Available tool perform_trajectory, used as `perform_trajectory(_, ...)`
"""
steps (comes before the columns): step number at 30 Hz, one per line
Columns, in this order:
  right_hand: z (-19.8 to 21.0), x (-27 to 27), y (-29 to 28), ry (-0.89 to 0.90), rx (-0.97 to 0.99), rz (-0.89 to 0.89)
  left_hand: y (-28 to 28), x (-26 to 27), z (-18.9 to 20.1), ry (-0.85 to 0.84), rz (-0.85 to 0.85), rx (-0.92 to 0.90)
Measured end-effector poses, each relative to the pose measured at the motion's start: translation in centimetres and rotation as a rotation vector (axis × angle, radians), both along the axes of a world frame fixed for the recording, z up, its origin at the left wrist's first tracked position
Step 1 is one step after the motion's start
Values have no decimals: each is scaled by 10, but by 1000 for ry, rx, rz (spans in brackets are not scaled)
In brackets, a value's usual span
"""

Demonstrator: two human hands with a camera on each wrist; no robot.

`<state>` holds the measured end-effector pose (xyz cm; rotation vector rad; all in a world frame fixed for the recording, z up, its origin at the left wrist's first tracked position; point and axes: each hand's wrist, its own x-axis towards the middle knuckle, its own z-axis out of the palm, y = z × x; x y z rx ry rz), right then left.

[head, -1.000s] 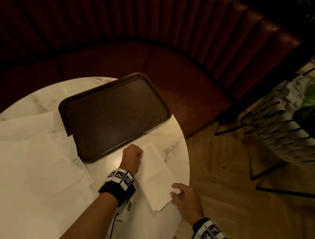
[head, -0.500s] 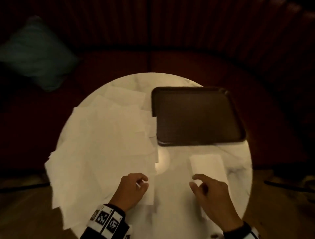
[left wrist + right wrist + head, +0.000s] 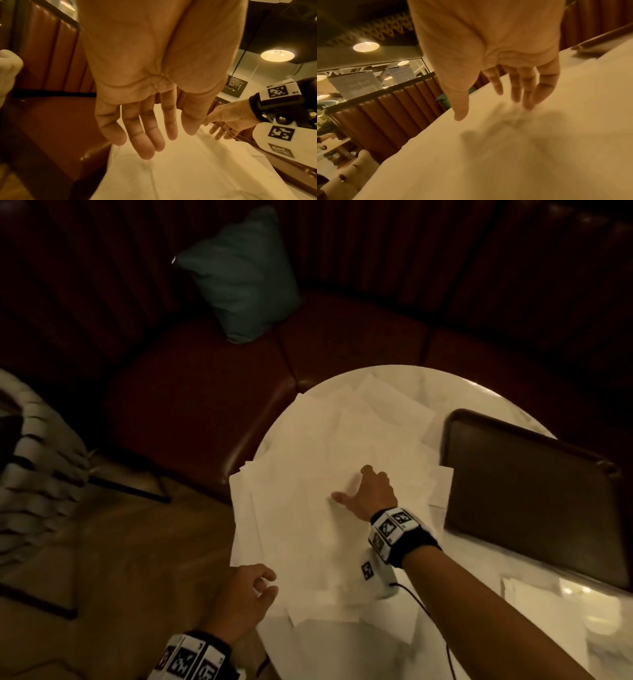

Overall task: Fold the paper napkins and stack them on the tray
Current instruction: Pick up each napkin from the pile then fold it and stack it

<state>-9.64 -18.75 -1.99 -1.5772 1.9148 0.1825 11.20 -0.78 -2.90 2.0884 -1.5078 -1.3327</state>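
Right hand (image 3: 371,491), fingers spread, reaches onto loose napkins (image 3: 308,508) heaped on round table (image 3: 479,628). Left hand (image 3: 245,594) relaxed at pile's near edge, holding nothing. Tray (image 3: 531,491) just beside pile.

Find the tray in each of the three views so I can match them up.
Head: the tray lies at right on the table, beside the napkins.
Left wrist: only its rim shows, a dark strip at lower right past the napkins.
Right wrist: only a blurred corner at upper right.
Shared landmark: the right hand reaching over the napkins, with the tray on its far side.
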Motion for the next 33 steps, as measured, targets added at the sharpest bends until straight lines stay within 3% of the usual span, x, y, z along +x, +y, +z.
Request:
perform_trajectory(4, -10, 23, 18, 73, 39, -55, -2, 12, -8, 27, 8, 15)
perform_trajectory(9, -16, 27, 32, -38, -69, -201, -4, 18, -14, 65, 1, 8)
perform_trajectory(13, -5, 17, 44, -52, -331, -55, -11, 15, -9, 62, 9, -33)
perform_trajectory(15, 11, 7, 47, -187, -489, -38, -16, 11, -1, 70, 19, -57)
perform_trajectory(19, 58, -25, 48, -490, -457, -156, -30, -4, 19, 161, 79, -138)
perform_trajectory(24, 114, -63, 66, -919, -551, -410, -41, -48, 38, 420, 52, 43)
perform_trajectory(26, 127, -74, 78, -1111, -534, -549, -41, -76, 53, 612, 13, 129)
perform_trajectory(28, 134, -82, 92, -1202, -516, -621, -45, -103, 71, 852, 133, 161)
perform_trajectory(31, 131, -92, 117, -1243, -489, -675, -54, -130, 99, 1158, 315, 62)
perform_trajectory(33, 128, -103, 132, -1276, -473, -720, -59, -138, 118, 1226, 359, -63)
